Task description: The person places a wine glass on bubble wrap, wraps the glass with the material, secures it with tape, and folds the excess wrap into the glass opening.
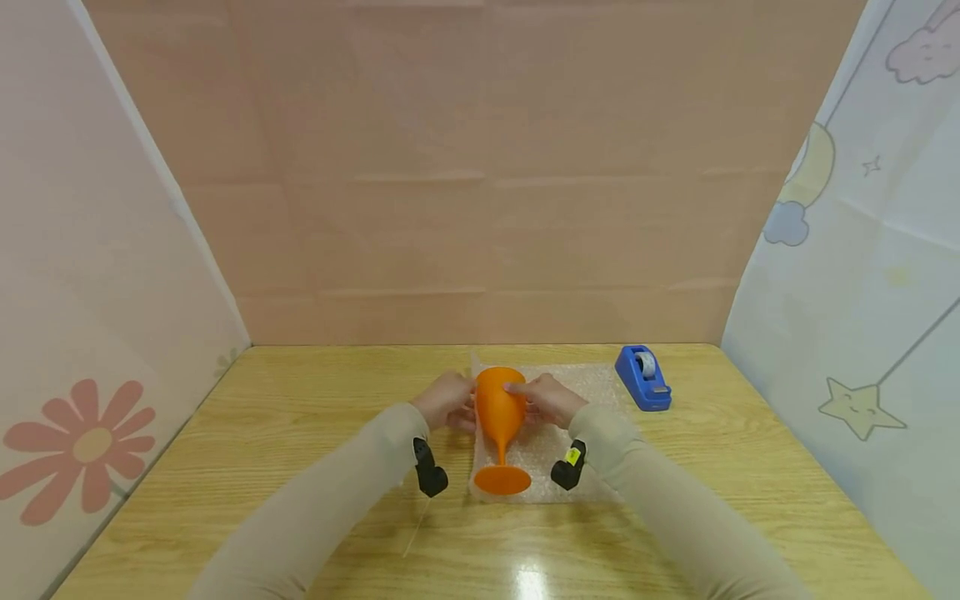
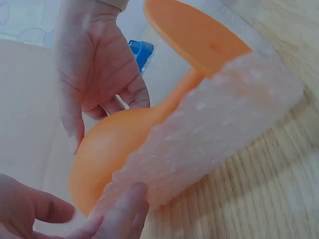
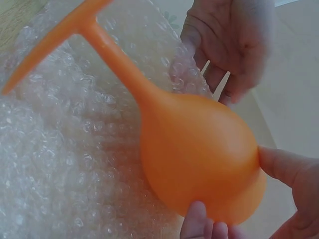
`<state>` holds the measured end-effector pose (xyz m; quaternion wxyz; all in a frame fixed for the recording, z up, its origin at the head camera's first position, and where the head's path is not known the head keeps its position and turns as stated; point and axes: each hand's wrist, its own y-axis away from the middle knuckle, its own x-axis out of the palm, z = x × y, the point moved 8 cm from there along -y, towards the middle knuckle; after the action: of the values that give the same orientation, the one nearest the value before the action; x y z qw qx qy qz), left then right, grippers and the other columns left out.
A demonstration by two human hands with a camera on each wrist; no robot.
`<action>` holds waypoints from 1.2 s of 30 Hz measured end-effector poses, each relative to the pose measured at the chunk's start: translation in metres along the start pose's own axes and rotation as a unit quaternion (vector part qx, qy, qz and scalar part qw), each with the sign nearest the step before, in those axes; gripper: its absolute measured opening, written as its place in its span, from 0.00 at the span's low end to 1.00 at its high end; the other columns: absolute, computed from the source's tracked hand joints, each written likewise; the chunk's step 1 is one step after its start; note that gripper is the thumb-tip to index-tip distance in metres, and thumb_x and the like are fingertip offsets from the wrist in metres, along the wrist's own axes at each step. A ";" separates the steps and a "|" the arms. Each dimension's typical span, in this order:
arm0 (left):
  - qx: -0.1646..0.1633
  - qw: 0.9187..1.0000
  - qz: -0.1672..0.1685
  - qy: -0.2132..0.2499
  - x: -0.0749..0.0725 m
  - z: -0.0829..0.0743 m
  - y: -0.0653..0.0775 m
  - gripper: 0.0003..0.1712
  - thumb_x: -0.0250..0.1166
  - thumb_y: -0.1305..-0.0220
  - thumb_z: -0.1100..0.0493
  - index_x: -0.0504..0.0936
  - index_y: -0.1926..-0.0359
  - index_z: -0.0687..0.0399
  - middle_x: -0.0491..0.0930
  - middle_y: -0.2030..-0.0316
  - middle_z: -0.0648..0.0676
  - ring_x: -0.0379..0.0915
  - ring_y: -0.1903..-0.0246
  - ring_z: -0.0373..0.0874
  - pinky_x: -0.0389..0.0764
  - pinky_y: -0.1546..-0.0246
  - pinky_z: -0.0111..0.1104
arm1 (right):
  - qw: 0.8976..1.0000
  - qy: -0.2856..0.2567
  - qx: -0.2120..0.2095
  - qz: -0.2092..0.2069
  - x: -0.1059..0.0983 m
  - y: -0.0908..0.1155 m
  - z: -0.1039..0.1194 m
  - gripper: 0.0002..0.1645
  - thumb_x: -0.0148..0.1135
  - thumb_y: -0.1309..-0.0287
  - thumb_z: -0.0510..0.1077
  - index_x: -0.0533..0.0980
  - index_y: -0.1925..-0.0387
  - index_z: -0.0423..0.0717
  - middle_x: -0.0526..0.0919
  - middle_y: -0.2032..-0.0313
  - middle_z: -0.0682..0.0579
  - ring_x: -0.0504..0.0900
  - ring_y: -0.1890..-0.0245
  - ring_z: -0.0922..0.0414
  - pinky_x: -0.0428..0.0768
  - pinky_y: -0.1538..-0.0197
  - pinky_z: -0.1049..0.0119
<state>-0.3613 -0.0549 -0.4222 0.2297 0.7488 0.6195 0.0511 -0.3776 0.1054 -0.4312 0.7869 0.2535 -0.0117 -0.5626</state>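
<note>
An orange goblet (image 1: 501,408) lies on its side on a sheet of bubble wrap (image 1: 577,450), its bowl away from the person and its round foot towards them. My right hand (image 1: 553,400) holds the bowl, thumb on one side and fingers curled round the other, as the right wrist view shows. On the goblet's other side, my left hand (image 1: 447,400) has its fingers against the outside of a raised flap of bubble wrap (image 2: 199,139). In the left wrist view this flap covers part of the bowl, stem and foot. The left thumb stands apart from the fingers.
A blue tape dispenser (image 1: 643,379) with a roll of tape stands right of the bubble wrap, towards the back of the wooden table (image 1: 300,417). A tan backdrop (image 1: 480,208) rises behind the table, and patterned panels flank it on both sides.
</note>
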 end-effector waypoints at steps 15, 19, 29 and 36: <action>-0.022 1.000 -0.016 -0.011 -0.006 0.015 -0.012 0.14 0.59 0.34 0.69 0.77 0.49 0.74 0.81 0.60 0.64 0.81 0.68 0.49 0.85 0.64 0.38 | 0.999 -0.024 -0.011 0.023 0.003 -0.001 -0.001 0.17 0.57 0.33 0.47 0.77 0.65 0.34 0.76 0.76 0.54 0.72 0.79 0.62 0.77 0.69 0.72; -0.021 0.999 -0.015 -0.038 -0.006 0.016 -0.013 0.20 0.60 0.34 0.66 0.74 0.44 0.73 0.79 0.53 0.65 0.80 0.58 0.52 0.84 0.60 0.38 | 0.999 -0.022 -0.015 0.028 0.003 0.000 0.000 0.19 0.57 0.32 0.47 0.77 0.60 0.32 0.77 0.74 0.53 0.73 0.78 0.62 0.77 0.68 0.72; -0.005 0.999 0.043 -0.014 0.003 0.011 -0.012 0.26 0.55 0.30 0.68 0.64 0.33 0.69 0.79 0.48 0.65 0.80 0.53 0.54 0.79 0.48 0.45 | 0.999 -0.036 -0.007 0.030 0.002 -0.001 -0.002 0.22 0.57 0.32 0.47 0.75 0.53 0.28 0.79 0.68 0.51 0.78 0.74 0.62 0.81 0.64 0.71; -0.013 0.999 0.048 -0.007 0.004 0.013 -0.015 0.26 0.55 0.30 0.67 0.65 0.33 0.68 0.81 0.52 0.63 0.80 0.63 0.46 0.83 0.54 0.42 | 0.999 -0.039 -0.007 0.031 0.000 -0.003 -0.004 0.23 0.57 0.33 0.48 0.76 0.53 0.29 0.80 0.69 0.52 0.78 0.75 0.62 0.81 0.64 0.71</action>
<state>-0.3697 -0.0527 -0.4405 0.2415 0.7751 0.5803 0.0647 -0.3788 0.1065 -0.4358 0.8045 0.2256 -0.0459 -0.5475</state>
